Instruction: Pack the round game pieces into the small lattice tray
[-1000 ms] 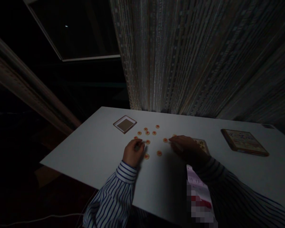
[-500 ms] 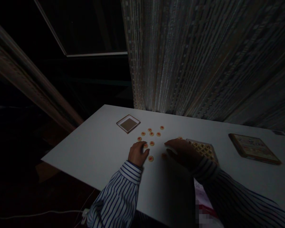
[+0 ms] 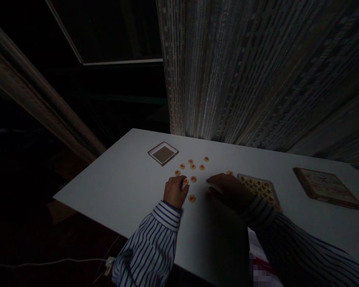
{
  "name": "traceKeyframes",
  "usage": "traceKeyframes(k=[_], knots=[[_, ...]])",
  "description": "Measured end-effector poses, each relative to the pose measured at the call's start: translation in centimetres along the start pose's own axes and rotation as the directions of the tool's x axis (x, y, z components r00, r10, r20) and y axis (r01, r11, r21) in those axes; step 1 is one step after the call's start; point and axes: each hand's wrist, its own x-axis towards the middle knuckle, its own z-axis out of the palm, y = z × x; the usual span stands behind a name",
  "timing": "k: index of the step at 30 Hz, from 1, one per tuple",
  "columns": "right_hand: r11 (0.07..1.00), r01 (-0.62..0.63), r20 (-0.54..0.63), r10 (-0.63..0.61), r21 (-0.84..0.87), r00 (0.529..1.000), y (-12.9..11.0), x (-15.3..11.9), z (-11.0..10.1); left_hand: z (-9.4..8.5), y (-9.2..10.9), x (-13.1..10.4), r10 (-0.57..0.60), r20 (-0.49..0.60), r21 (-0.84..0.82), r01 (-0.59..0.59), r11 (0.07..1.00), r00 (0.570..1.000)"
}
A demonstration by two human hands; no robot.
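Note:
Several round, pale pieces with red marks lie loosely on the white table [image 3: 113, 183]. My left hand [image 3: 176, 192] has its fingers and thumb curled around one round piece [image 3: 186, 181] at the table surface. Beside that hand lie another piece [image 3: 193, 179] and, nearer to me, a further piece [image 3: 192, 198]. My right hand [image 3: 229, 190] hovers to the right, thumb and fingers apart, with nothing visible between them. A dim piece sits in shadow by its thumb. Behind its wrist is a tray of pieces with dark marks [image 3: 259, 187], partly hidden by the arm.
A shallow, open square box or lid [image 3: 163, 154] lies at the back left. Toward the right is a flat box with a patterned top [image 3: 329, 188]. Strand curtains [image 3: 215, 71] hang behind the table. A white cable [image 3: 68, 260] runs at the lower left.
The view has shifted slightly. My right hand has moved a little toward the dim piece, now more hidden beside its thumb. My left hand stays at the same piece.

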Motion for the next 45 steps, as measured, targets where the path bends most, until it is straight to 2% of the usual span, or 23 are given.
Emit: traceKeyframes(k=[4,10,16,24,29,37,45], knots=[[1.0,0.011,-0.046,-0.01,0.012,0.999,0.1,-0.2,-0.1,0.1,-0.1,0.0,0.012,-0.019,0.002,-0.012,1.0,1.0],[0.999,0.001,-0.087,-0.004,-0.037,0.996,0.2,-0.6,-0.6,0.4,-0.4,-0.3,0.117,-0.133,-0.018,-0.12,0.993,0.984],[0.999,0.03,-0.137,-0.034,-0.037,0.99,0.6,-1.1,-1.0,-0.1,0.2,-0.6,0.221,-0.265,-0.063,-0.245,0.967,0.939],[0.999,0.044,-0.187,-0.048,-0.024,0.981,0.9,-1.9,-1.4,-0.6,1.2,-0.9,0.29,-0.359,-0.081,-0.339,0.937,0.887],[0.999,0.042,-0.199,-0.045,-0.016,0.979,1.0,-2.4,-1.6,-0.9,1.6,-1.0,0.316,-0.369,-0.07,-0.365,0.928,0.874],[0.994,-0.092,-0.109,0.085,-0.059,0.99,1.0,-3.3,-2.7,-1.5,3.4,-1.2,0.341,-0.327,-0.079,-0.385,0.919,0.881],[0.983,-0.17,-0.156,0.157,-0.075,0.975,1.4,-4.9,-3.8,-1.8,5.8,-1.2,0.374,-0.34,-0.115,-0.433,0.894,0.863]])
